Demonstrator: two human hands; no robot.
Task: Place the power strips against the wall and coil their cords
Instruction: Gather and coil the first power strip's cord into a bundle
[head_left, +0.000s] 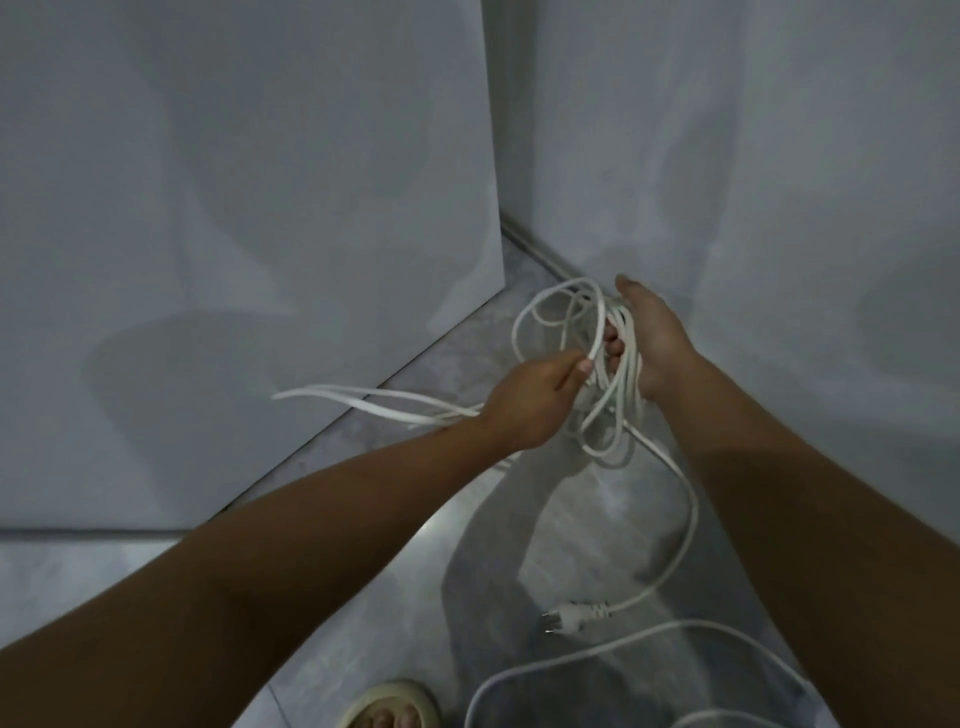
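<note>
The coiling step is in hand. A bundle of white cord (613, 358) is held in the air above the floor (363, 597), near the corner where the two walls (234, 208) meet. The right hand (652, 338) is curled around the gathered loops, with the fingers closed on them. The left hand (535, 400) is pinched on a single strand just beside the bundle. A loose run of cord trails down to the floor, where the plug (576, 616) lies near the lower edge of the view. A second cord (597, 654) is looped on the floor beside a sandalled foot (387, 709). No power strip body is visible. The next move is judged to call for feeding the trailing slack into the bundle, loop by loop, until the plug end is reached.
</note>
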